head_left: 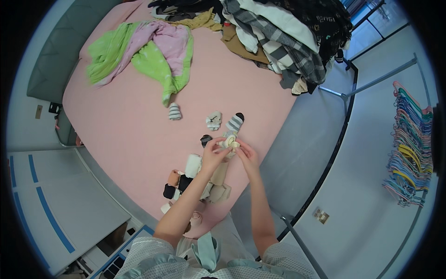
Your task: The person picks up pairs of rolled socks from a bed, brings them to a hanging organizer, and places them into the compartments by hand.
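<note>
My left hand (213,152) and my right hand (248,155) meet over the pink bed, both with fingers closed on a pale cream sock (232,143) that looks partly rolled. Just beyond them lies a grey-and-white striped sock (235,122) with a dark end. A folded light grey sock (213,121) sits to its left, and a small dark rolled bundle (206,140) rests beside my left hand. Farther left is a striped sock bundle (174,111). Near my left forearm are several folded bundles, among them a white one (193,165), a black one (169,191) and beige ones (219,192).
A green and pink fleece (162,60) lies at the far left of the bed (134,125). A tall heap of clothes (288,42) covers the far right corner. Many coloured hangers (409,153) hang on a rack at right. A white cabinet (69,204) stands at left.
</note>
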`<action>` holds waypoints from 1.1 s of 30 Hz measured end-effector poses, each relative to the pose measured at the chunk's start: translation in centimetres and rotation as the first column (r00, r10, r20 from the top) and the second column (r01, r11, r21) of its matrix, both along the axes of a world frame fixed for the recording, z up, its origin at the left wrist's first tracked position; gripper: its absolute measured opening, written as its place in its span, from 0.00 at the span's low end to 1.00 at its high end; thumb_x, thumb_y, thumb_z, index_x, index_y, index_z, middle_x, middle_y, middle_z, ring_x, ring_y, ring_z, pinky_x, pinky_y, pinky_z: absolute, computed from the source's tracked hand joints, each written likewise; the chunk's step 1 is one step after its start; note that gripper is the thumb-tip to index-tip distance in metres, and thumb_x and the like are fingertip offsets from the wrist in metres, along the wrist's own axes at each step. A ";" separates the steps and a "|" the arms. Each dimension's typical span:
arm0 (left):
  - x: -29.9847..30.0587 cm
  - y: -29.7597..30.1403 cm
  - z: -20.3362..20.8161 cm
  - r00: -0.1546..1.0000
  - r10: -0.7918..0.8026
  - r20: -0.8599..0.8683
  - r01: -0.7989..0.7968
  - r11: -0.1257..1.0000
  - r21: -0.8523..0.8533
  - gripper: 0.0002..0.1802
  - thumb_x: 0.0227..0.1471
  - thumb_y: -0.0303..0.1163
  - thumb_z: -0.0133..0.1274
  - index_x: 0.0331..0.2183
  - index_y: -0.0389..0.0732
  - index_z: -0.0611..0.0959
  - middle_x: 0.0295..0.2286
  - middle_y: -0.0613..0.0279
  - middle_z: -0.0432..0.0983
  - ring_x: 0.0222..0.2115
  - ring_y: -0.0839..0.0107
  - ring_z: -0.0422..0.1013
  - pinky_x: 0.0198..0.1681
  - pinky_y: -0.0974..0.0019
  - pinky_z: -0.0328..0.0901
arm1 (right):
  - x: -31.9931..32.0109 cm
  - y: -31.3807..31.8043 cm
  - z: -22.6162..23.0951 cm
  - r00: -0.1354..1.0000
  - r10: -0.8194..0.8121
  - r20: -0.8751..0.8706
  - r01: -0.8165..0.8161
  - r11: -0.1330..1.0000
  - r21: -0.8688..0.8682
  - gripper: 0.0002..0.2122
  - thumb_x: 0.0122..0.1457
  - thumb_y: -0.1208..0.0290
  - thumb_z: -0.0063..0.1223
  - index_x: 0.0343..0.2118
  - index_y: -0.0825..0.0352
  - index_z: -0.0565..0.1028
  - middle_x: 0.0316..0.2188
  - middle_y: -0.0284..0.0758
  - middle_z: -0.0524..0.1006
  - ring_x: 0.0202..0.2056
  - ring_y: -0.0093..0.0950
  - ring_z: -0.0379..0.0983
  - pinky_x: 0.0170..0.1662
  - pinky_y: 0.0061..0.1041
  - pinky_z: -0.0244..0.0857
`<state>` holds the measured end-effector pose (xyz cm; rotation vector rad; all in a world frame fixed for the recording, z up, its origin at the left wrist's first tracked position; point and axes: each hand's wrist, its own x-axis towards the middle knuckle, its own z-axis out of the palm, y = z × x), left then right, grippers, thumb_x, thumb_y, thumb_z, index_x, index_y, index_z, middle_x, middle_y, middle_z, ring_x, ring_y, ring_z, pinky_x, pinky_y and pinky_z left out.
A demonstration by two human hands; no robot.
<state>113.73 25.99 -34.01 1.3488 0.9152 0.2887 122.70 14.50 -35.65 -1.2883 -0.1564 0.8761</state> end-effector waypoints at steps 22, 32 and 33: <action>-24.0 -7.3 15.6 0.901 0.187 0.391 -0.143 0.980 -0.140 0.11 0.45 0.20 0.56 0.35 0.34 0.77 0.47 0.55 0.65 0.39 0.74 0.69 0.41 0.72 0.66 | -22.7 -3.8 16.5 0.809 -0.122 0.575 0.070 0.991 0.112 0.08 0.41 0.82 0.59 0.24 0.68 0.70 0.44 0.42 0.67 0.43 0.27 0.69 0.35 0.20 0.69; -37.6 -12.3 18.7 0.896 -0.060 0.441 -0.093 0.944 0.318 0.07 0.43 0.21 0.57 0.29 0.37 0.79 0.52 0.56 0.57 0.47 0.68 0.64 0.48 0.65 0.62 | -36.6 -7.2 21.0 0.654 -0.185 0.734 0.234 0.972 0.037 0.11 0.40 0.81 0.57 0.25 0.65 0.66 0.37 0.37 0.72 0.35 0.25 0.71 0.28 0.18 0.66; -38.5 -13.0 20.1 0.908 -0.075 0.411 -0.100 0.916 0.388 0.08 0.40 0.23 0.59 0.28 0.39 0.80 0.52 0.55 0.58 0.50 0.65 0.61 0.51 0.63 0.58 | -37.7 -7.6 21.5 0.622 -0.176 0.763 0.274 0.962 -0.001 0.12 0.41 0.81 0.57 0.27 0.65 0.66 0.35 0.35 0.72 0.34 0.25 0.71 0.28 0.19 0.65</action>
